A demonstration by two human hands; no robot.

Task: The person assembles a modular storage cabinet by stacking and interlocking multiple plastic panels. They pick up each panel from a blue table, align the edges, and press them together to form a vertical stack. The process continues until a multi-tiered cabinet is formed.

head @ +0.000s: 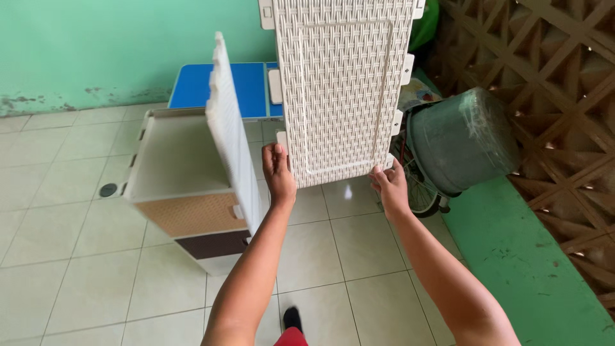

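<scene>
Head view, looking down over tiled floor [77, 282]: both bare hands hold up a white woven-pattern plastic panel [343, 90] by its lower corners, so it stands upright in the air in front of the person, its top edge running out of the picture. The left hand [278, 174] grips the panel's lower left edge, fingers wrapped behind and thumb along the front; the right hand [389, 187] clasps the lower right corner in the same way, fingers closed on the edge. Just to the left of the panel stands a partly built plastic cabinet [182, 192], white on top with a tan and a dark brown band on its near face, and a second white panel [232, 134] stands on edge along its right side. Behind them a blue table [253, 86] sits against a green wall [115, 45]. To the right a grey bucket [462, 138] lies tilted beside a bicycle wheel [419, 192], near a wooden lattice [557, 96].
</scene>
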